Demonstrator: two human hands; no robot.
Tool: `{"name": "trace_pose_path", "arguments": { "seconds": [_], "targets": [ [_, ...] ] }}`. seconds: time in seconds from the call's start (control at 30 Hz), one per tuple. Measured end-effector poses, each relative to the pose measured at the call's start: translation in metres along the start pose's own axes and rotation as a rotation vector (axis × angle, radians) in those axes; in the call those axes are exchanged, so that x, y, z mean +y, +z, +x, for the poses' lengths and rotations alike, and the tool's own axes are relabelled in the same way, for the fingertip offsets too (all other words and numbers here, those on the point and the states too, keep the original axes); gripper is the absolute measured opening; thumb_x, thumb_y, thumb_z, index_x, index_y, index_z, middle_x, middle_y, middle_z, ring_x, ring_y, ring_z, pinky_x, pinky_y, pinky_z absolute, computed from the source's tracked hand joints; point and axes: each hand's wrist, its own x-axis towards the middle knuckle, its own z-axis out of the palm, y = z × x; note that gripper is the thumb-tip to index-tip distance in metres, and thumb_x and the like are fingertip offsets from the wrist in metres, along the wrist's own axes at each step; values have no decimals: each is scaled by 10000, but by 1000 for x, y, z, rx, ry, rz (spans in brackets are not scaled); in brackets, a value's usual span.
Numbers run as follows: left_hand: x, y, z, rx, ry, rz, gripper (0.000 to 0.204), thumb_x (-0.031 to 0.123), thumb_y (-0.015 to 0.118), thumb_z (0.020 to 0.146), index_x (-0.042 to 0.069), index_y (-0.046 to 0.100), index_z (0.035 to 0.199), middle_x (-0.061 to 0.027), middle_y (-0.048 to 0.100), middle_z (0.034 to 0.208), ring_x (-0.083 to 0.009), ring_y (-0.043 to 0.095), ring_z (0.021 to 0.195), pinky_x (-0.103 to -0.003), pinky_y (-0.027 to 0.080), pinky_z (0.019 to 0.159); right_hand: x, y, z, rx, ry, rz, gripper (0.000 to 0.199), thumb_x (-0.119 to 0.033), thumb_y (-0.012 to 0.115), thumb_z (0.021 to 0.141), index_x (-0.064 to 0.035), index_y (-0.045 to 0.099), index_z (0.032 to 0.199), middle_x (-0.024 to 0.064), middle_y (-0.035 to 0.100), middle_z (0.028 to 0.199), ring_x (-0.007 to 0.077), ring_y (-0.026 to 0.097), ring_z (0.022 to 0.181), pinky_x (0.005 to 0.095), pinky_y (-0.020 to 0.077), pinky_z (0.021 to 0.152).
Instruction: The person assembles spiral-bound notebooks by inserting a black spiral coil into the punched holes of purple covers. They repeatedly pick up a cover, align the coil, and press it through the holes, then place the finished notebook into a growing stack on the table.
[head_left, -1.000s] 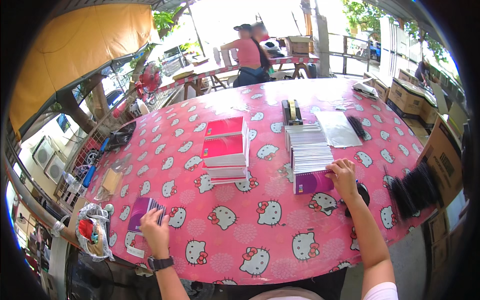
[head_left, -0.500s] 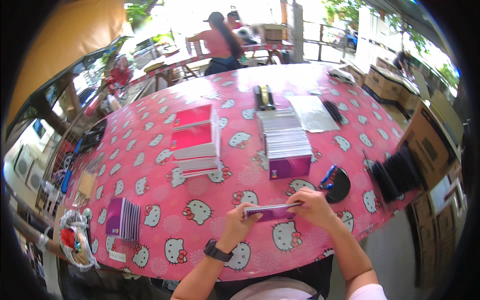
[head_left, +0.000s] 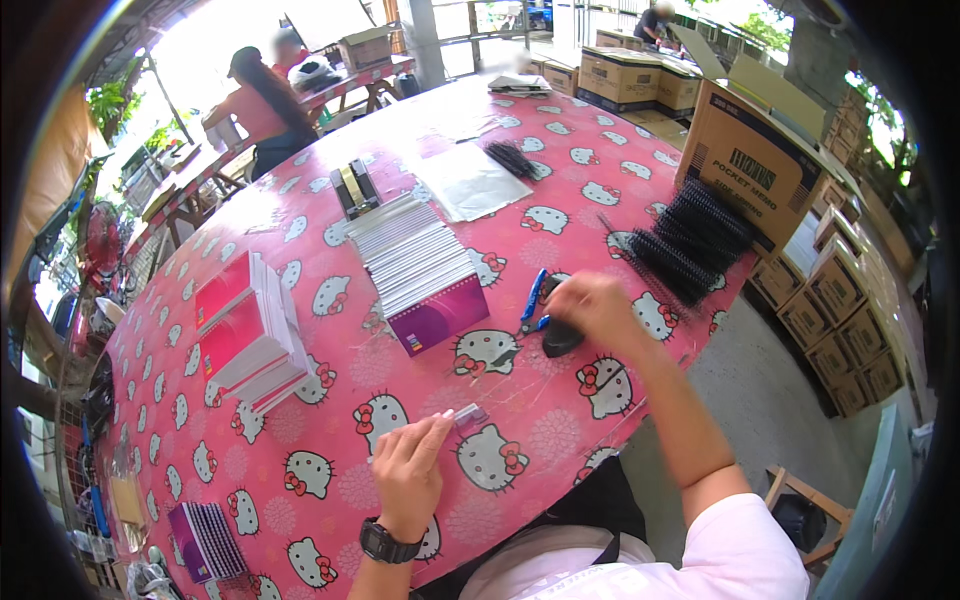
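Note:
My left hand grips a small purple notebook low over the table, mostly hidden by the fingers. A dark watch sits on that wrist. Farther right, my right hand is smeared by motion above a black, rounded object. Whether its fingers hold anything cannot be made out. Blue-handled pliers lie just left of that hand. Beyond my hands stands a long row of spiral-bound notebooks, its nearest cover purple.
Red-covered pads are stacked at left; more purple notebooks stand near the left edge. Black spiral coils lie at right beside a cardboard box. A tape dispenser and a clear plastic sheet lie farther back. People work beyond.
My view has swung right. My right hand has let go of the notebook and moved right to the black object. My left hand keeps hold of the notebook, now turned and lower.

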Motion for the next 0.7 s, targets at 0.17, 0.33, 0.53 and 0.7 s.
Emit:
{"name": "trace_pose_path", "arguments": {
  "seconds": [0.17, 0.33, 0.53, 0.7],
  "targets": [
    [0, 8, 6, -22, 48, -31, 341, -4, 615, 758, 101, 686, 1074, -42, 678, 960, -208, 626, 832, -337, 467, 734, 121, -77, 3, 395, 193, -864, 198, -204, 724, 773, -56, 669, 893, 118, 624, 936, 298, 587, 944, 402, 493, 808],
    [-5, 4, 7, 26, 41, -59, 333, -14, 617, 755, 101, 694, 1058, -41, 675, 948, -218, 612, 826, -340, 474, 726, 120, -68, 7, 272, 237, -900, 283, -254, 776, 724, -79, 645, 904, 100, 589, 1007, 291, 550, 1026, 400, 494, 842],
    [-3, 4, 23, -44, 36, -48, 375, -24, 614, 743, 108, 690, 1085, -29, 666, 917, -212, 587, 797, -342, 473, 718, 118, -77, 15, 144, 506, -813, 322, -302, 782, 724, -67, 645, 897, 127, 612, 1018, 304, 545, 1054, 416, 479, 880],
    [-5, 8, 17, -2, 40, -62, 394, -21, 626, 718, 116, 692, 1081, -22, 660, 913, -205, 583, 800, -337, 465, 716, 106, -73, 10, 144, 341, -489, 215, -235, 562, 934, -41, 649, 965, 78, 633, 806, 244, 618, 739, 345, 484, 711]
  ]
}}
